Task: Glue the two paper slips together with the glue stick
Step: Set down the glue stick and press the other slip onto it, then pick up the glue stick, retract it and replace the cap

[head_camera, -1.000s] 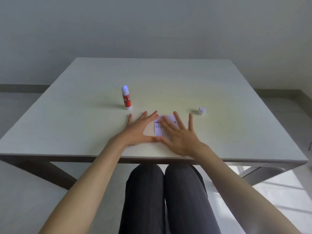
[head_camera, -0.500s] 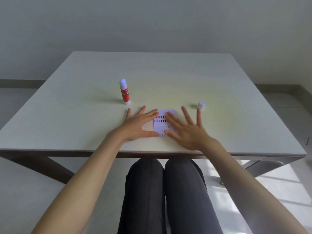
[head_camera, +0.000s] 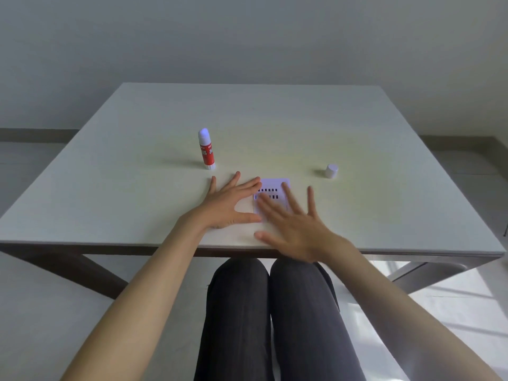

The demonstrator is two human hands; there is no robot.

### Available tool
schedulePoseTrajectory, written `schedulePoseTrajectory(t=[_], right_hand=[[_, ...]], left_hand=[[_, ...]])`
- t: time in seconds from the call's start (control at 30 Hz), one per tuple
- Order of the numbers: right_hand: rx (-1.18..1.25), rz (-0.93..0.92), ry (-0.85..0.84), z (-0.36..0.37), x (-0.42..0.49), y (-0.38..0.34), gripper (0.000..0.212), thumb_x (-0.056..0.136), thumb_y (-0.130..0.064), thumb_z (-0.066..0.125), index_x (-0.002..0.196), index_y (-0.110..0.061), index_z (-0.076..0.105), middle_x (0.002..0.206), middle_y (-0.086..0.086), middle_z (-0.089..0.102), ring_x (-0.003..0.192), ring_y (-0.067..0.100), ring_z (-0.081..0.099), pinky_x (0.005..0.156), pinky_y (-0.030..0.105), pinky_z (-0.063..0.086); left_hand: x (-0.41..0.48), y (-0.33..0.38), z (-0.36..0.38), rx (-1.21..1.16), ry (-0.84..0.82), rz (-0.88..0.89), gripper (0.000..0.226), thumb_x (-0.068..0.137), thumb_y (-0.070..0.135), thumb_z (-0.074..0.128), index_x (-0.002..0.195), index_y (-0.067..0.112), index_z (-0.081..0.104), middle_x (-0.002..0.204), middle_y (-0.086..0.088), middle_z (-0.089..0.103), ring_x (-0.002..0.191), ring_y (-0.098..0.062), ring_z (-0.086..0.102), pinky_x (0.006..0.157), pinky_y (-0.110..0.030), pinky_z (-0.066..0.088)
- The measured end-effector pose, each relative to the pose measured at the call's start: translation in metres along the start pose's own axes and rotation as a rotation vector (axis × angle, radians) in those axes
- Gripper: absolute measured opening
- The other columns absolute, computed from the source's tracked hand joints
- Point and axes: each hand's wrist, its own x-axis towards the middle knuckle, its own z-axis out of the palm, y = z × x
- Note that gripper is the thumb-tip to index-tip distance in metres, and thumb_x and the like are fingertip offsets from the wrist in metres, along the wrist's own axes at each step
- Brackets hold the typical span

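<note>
While flat on the white table [head_camera: 137,188], palm down with fingers spread: left hand [head_camera: 229,203], grasping nothing, fingertips and thumb touching the left edge of the paper slips [head_camera: 275,187]. Right hand [head_camera: 295,226] likewise spread and flat, grasping nothing, fingers lying over the slips' right part. Slips stacked near the table's front edge, black bars printed on top. Glue stick [head_camera: 206,149] upright, uncapped, beyond the left hand. White cap [head_camera: 331,171] well apart, off to the right.
</note>
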Motion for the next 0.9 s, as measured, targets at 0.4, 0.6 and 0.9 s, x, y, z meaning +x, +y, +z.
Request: schedulePoseTrajectory(t=[0.4, 0.6, 0.9], right_hand=[[-0.002, -0.029, -0.020, -0.001, 0.003, -0.001, 0.085, 0.074, -0.078, -0.007, 0.147, -0.036, -0.010, 0.158, -0.020, -0.009, 0.145, 0.018, -0.021, 0.108, 0.056, -0.025], [0.027, 0.150, -0.002, -0.004, 0.018, 0.031, 0.072, 0.087, -0.068, 0.011, 0.148, -0.035, -0.009, 0.159, -0.018, -0.009, 0.148, 0.025, -0.011, 0.114, 0.059, -0.012], [0.114, 0.144, 0.170, -0.003, 0.008, 0.027, 0.072, 0.083, -0.070, 0.002, 0.145, -0.040, -0.018, 0.158, -0.015, -0.018, 0.147, 0.018, -0.013, 0.117, 0.053, -0.007]], left_hand=[[0.002, -0.003, 0.003, 0.003, 0.006, 0.012, 0.082, 0.079, 0.061, 0.054, 0.147, 0.038, 0.015, 0.155, 0.027, 0.007, 0.145, -0.007, -0.013, 0.110, -0.052, -0.020], [-0.001, -0.004, 0.005, 0.013, 0.029, -0.004, 0.087, 0.081, 0.059, 0.054, 0.147, 0.041, -0.001, 0.158, 0.016, 0.006, 0.144, -0.006, -0.017, 0.112, -0.046, -0.020], [-0.011, -0.012, -0.022, -0.570, 1.154, -0.259, 0.052, 0.082, 0.023, 0.068, 0.131, 0.015, 0.051, 0.130, -0.001, 0.058, 0.119, -0.014, 0.054, 0.100, -0.026, 0.042]])
